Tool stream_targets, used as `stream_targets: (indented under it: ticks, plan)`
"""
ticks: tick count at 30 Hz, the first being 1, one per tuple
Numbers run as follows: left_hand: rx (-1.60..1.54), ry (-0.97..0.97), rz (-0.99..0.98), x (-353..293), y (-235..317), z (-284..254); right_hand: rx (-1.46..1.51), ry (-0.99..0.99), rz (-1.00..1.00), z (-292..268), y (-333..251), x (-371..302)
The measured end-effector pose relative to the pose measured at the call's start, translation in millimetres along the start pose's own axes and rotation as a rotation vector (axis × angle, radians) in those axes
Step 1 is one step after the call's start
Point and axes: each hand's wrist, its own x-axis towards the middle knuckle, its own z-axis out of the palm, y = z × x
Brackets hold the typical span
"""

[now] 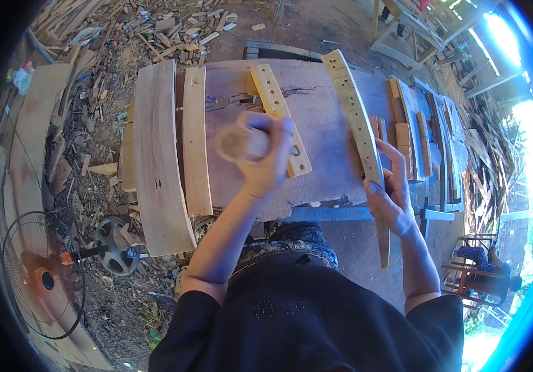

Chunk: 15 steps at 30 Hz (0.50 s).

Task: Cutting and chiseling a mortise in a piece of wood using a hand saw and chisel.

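Note:
My left hand (267, 152) is closed round a blurred, cylindrical wooden piece (234, 144), its pale round end turned to the left. Smeared by motion, it is raised over a yellowish board (272, 93) with a row of large holes. That board lies slanted on the workbench (316, 118), partly hidden by the hand. On the right, my right hand (393, 189) grips a long, slightly curved wooden slat (356, 111) with a line of small dark holes. Thumb and fingers pinch its lower half, and the slat's near end reaches past the bench edge.
Two planks, a wide one (159, 155) and a narrower one (197, 142), lie at the bench's left. Several wooden strips (410, 130) are on its right. A fan (46, 279) stands at lower left. Wood scraps (179, 31) litter the ground; a person (486, 276) sits at far right.

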Motion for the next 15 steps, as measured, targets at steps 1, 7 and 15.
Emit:
stream_targets:
  ticks: [1, 7, 15]
  plan:
    - [-0.01, 0.0, 0.005, -3, -2, 3, -0.004, -0.001, 0.074, 0, -2, 1]
    - [0.183, -0.119, 0.228, 2, 6, 23, 0.016, 0.084, 0.223, 5, 32, -14]
    - [-0.086, -0.201, 0.011, 18, 2, 17, 0.085, 0.184, 0.281, -7, 43, -47]
